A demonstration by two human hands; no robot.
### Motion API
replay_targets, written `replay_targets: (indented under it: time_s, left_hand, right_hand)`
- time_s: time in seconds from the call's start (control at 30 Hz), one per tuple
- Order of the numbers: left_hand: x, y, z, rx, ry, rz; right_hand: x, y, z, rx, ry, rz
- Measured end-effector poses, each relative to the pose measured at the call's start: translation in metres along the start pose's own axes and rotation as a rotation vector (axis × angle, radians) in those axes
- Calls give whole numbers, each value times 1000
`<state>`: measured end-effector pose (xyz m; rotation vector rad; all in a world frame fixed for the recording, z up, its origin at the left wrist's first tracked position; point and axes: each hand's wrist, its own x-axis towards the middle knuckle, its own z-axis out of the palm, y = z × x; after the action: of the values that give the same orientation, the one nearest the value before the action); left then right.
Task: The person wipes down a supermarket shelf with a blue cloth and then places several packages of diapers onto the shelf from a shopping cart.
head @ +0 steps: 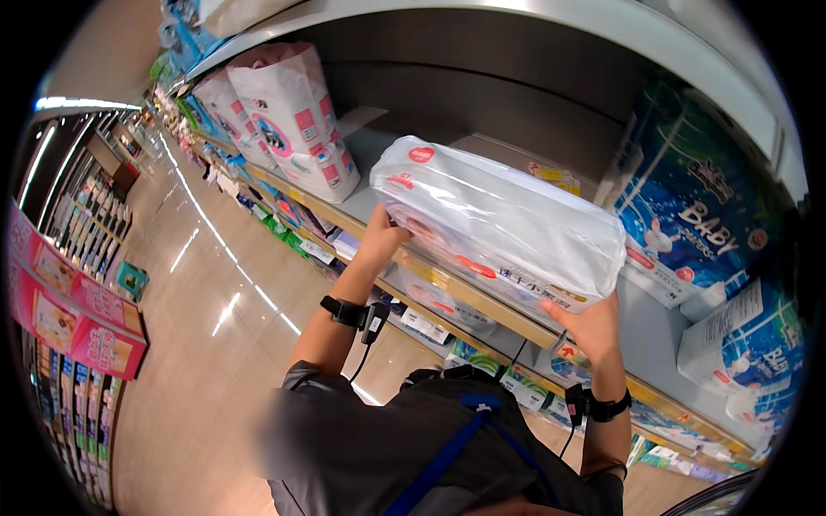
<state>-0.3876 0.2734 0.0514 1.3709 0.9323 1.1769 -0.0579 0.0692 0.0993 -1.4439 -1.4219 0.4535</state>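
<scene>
Between my two hands is a large white plastic-wrapped pack (pixel 497 216), apparently diapers, with red and dark printing on its front side. My left hand (pixel 383 237) grips its left end, thumb against the front face. At the lower right corner, my right hand (pixel 588 324) holds the other end, with the thumb on the front. The pack is over the front part of a grey shelf (pixel 652 329); whether its underside rests on the shelf is hidden. A yellowish price rail (pixel 477 293) runs along the shelf edge just below the pack.
White-and-pink packs (pixel 293 122) stand upright on the shelf's left. Blue baby diaper packs (pixel 703 213) fill its right end. A metal shelf edge (pixel 516 8) curves overhead. Lower shelves hold more packs (pixel 445 300). Leftward, a tiled aisle floor (pixel 213 348) runs past a pink display (pixel 77 309).
</scene>
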Motion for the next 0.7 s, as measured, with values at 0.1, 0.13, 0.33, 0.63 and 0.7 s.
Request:
replay_targets:
  time_s: [0.1, 0.13, 0.33, 0.63, 0.7]
  left_hand:
    - [12, 4, -28, -49, -4, 59]
    - [17, 6, -37, -57, -4, 114]
    - [35, -10, -92, 59, -132, 269]
    - [50, -26, -118, 52, -306, 223]
    - [51, -13, -120, -163, -364, 109]
  right_hand:
    - [16, -19, 25, 83, -49, -1]
    - [22, -21, 33, 81, -91, 1]
    - [46, -4, 76, 108, -140, 145]
    - [32, 16, 69, 278, -83, 257]
    - [36, 12, 78, 245, -65, 318]
